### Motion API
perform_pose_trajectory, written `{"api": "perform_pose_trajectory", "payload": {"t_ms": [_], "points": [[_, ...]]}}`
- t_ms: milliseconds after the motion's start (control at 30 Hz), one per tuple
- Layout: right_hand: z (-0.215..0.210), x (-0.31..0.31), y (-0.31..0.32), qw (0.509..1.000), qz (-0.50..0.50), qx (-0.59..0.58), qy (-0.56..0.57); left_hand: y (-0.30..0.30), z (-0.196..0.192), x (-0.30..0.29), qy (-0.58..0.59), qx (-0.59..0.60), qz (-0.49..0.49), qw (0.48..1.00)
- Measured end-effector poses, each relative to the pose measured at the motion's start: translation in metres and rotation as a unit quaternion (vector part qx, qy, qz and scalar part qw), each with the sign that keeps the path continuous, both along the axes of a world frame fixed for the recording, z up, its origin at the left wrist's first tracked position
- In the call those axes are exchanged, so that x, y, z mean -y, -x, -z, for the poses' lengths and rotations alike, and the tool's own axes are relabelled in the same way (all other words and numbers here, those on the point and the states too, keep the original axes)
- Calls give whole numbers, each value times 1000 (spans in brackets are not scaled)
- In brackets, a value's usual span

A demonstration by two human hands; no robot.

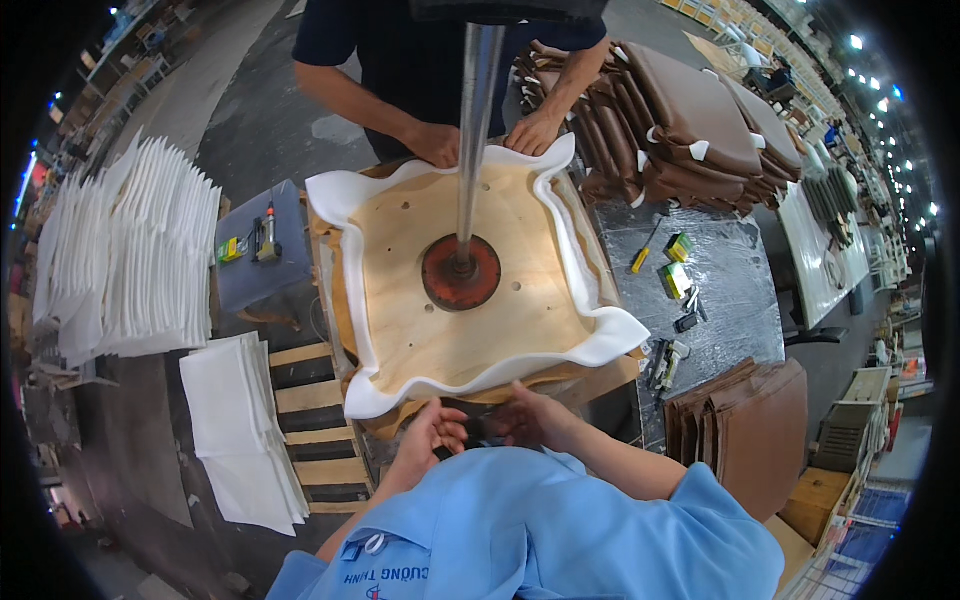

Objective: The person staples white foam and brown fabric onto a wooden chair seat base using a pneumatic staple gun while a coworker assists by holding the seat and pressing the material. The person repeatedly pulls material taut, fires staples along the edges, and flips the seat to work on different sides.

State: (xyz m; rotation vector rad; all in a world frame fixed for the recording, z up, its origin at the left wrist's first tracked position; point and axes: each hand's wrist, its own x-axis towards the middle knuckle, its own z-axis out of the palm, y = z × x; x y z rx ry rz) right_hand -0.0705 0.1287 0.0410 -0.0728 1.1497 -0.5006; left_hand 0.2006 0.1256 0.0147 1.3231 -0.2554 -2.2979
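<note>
A square plywood seat board [460,340] lies on wavy white foam [620,332] whose edges curl up around it, with a brown cover [395,420] showing underneath. A round red-brown press plate [461,272] on a metal rod [475,130] rests on the board's middle. Just before the near edge is my left hand [430,432], its fingers loosely bent and apart, with nothing seen in them. Beside it, my right hand [535,415] has thumb and fingers apart; its fingertips are blurred. Across the board, a co-worker's two hands [435,145] grip the far edge.
White foam sheets are stacked at left [140,250], with more on a slatted pallet [310,405]. A staple gun [268,238] lies on a grey-blue surface. At right are brown padded seats [690,110], a yellow screwdriver [645,250], small boxes [677,280], another tool [670,365] and folded brown covers [750,420].
</note>
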Motion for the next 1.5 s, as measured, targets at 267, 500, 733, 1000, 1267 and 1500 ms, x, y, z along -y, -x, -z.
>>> {"api": "perform_pose_trajectory", "payload": {"t_ms": [267,500,733,1000,1267,1500], "points": [[15,21,71,980,176,-17,-92,79,-11,27,-132,-142,106,975],[5,55,87,985,-25,6,-169,137,1,25,-198,-53,16,979],[8,51,108,953,-263,-125,89,162,7,12,-30,107,-29,993],[7,37,114,902,-270,-175,286,150,29,-3,89,108,-30,990],[14,28,104,950,-169,-136,224,120,26,2,-67,-63,20,996],[9,-50,163,959,-123,-110,230,62,-11,-7,-84,136,-42,986]]}}
